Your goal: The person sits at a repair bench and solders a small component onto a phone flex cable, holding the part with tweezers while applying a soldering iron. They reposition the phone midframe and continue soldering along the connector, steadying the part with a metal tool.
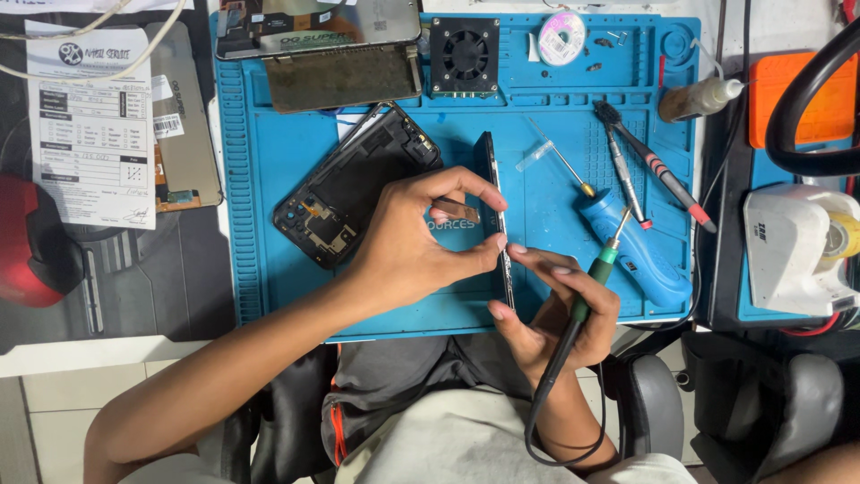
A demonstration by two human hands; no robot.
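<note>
Left hand (408, 246): is pinching the thin phone panel (495, 215), held on its edge.
Right hand (560, 309): is gripping the soldering iron (591, 282) and touching the panel's lower edge.
Under them: blue work mat (269, 269).

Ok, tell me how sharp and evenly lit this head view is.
Head view: even, soft light; blue mat sharp; faint glare on the screen panel at top; left hand and right hand crisp, no motion blur; edges bend slightly.

A white-topped workbench (107, 354) stands over a pale tiled floor (54, 412), with a grey padded chair (658, 408) beneath.
</note>
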